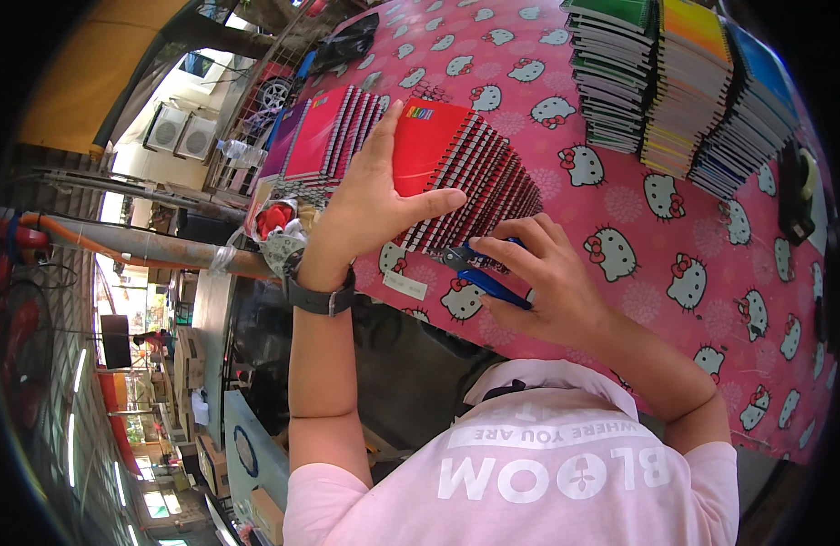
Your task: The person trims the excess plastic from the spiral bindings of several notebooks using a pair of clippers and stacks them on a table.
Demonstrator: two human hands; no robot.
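A tall stack of red spiral-bound notebooks [429, 150] stands in front of me, its dark wire spirals facing right. My left hand [370, 205] rests on the top notebook's left side, fingers stretched and thumb spread across the cover. Blue-handled pliers [493, 286] are gripped in my right hand [561, 287]. Their dark jaws reach the spirals at the stack's near corner; whether they are closed on a wire is too small to tell.
Pink and purple notebooks [315, 136] lie left of the red stack. Green [611, 86], yellow [688, 86] and blue notebooks [748, 109] stand piled at the far right. A patterned pink cover [661, 291] spans the table. A black tape dispenser [796, 196] sits at the right edge.
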